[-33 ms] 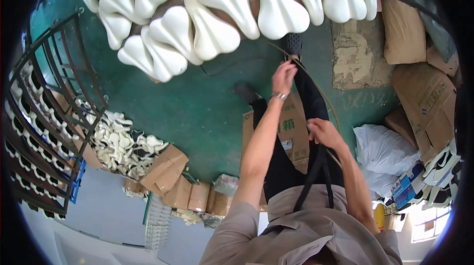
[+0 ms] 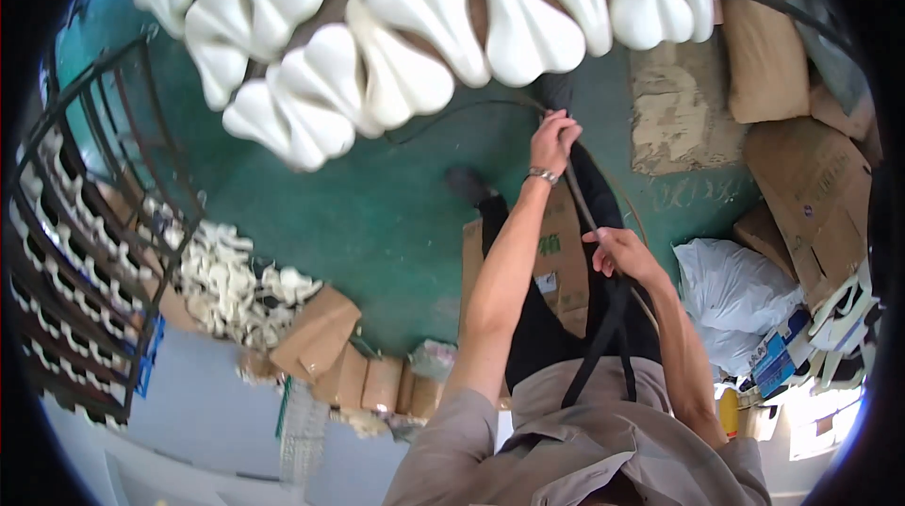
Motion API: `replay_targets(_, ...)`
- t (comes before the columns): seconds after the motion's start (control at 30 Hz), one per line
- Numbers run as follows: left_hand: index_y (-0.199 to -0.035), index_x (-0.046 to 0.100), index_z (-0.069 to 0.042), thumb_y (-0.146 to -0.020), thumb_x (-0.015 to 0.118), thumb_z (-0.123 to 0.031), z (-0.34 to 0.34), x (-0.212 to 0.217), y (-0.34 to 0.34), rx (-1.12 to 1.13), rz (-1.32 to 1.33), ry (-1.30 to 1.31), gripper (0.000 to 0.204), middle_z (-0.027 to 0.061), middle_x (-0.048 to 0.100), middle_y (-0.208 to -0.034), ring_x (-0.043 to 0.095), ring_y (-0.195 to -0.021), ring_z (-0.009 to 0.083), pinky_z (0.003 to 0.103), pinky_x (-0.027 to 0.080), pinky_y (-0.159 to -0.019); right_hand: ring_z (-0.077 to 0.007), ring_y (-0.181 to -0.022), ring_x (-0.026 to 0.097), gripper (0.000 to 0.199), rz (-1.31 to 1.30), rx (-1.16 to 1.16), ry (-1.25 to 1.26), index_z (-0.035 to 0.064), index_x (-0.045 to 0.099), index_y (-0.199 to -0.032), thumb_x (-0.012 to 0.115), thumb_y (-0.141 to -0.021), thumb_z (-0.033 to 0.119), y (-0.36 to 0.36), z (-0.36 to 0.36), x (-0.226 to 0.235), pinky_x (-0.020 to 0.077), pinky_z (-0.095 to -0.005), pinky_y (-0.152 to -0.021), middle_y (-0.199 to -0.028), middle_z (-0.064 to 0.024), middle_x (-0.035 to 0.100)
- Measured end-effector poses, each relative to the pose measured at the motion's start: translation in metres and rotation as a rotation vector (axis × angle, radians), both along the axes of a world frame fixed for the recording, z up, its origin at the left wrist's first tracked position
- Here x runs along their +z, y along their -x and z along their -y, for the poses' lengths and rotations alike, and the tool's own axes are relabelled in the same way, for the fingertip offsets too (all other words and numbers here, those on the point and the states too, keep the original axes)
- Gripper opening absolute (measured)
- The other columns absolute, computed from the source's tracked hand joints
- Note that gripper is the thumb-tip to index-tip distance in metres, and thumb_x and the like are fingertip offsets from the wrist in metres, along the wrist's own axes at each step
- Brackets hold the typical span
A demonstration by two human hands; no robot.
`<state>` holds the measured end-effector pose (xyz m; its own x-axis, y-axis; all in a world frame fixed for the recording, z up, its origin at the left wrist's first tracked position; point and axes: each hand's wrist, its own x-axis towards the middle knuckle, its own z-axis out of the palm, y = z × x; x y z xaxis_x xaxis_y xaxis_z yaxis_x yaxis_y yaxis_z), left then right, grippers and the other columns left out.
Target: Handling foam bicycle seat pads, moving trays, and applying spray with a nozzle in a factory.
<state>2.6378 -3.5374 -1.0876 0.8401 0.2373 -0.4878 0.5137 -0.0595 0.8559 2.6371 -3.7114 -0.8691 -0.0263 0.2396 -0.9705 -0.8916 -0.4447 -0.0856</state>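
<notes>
A long, thin, dark strip [image 2: 580, 189] runs nearly straight between my two hands, in front of my right leg. My left hand [image 2: 554, 140] is closed around its upper part, just below the white bicycle saddles [image 2: 530, 30]. Lower and to the right, my right hand [image 2: 618, 253] has its thumb and forefinger against the strip's lower part, the other fingers loosely curled. A lighter brown length [image 2: 630, 204] bows out on the right. A thin dark length [image 2: 443, 118] trails left under the saddles. What the strip is made of cannot be made out.
Rows of saddles overhang the far side. A flattened carton [image 2: 471, 266] lies beneath my legs. A metal rack [image 2: 141, 336] with saddle parts stands left, beside a heap of white pieces [image 2: 231, 275]. Cartons [image 2: 316, 332] line the near left; a white bag [image 2: 731, 285] and cardboard [image 2: 815, 195] stand right.
My left hand has shifted slightly toward me and right, its grip turned. The strip now stretches between both hands, where earlier it curved out to the right. My right-hand fingers have loosened.
</notes>
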Motion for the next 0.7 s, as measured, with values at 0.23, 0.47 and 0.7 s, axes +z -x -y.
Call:
replay_targets(0.23,-0.144,0.055,-0.007,-0.079,0.072,0.0,0.056,0.046,-0.122,-0.757,-0.019,-0.052,0.068,0.0162,0.049,-0.154,0.05,-0.138,0.0367,0.043,0.044,-0.116,-0.0105,-0.041,0.03,0.06,0.147,-0.735,0.518,0.0077,0.061,-0.086,0.054,-0.101,0.065,-0.054,0.19,-0.061,0.023,-0.0293,-0.044,-0.052,0.006,0.035)
replay_targets(0.47,-0.14,0.056,0.003,-0.106,0.055,-0.007,-0.018,0.01,-0.049,0.231,-0.611,0.766,0.036,0.0197,0.069,-0.124,0.073,-0.106,0.028,0.04,0.063,-0.089,-0.0413,-0.126,0.06,0.051,0.862,0.313,0.709,-0.0036,0.066,-0.126,0.056,-0.099,0.039,-0.217,0.234,-0.187,0.0461,-0.0441,-0.106,-0.13,-0.0282,0.066)
replay_targets(0.7,-0.149,0.044,0.001,-0.103,0.051,-0.008,-0.101,-0.022,0.002,1.038,-0.477,1.062,0.047,0.0259,0.055,-0.142,0.055,-0.133,0.0424,0.056,0.043,-0.118,-0.0222,-0.096,0.066,0.065,0.906,0.457,0.605,0.0032,0.069,-0.127,0.041,-0.107,0.058,-0.455,0.187,-0.269,0.052,-0.0401,-0.09,-0.111,-0.0103,0.073)
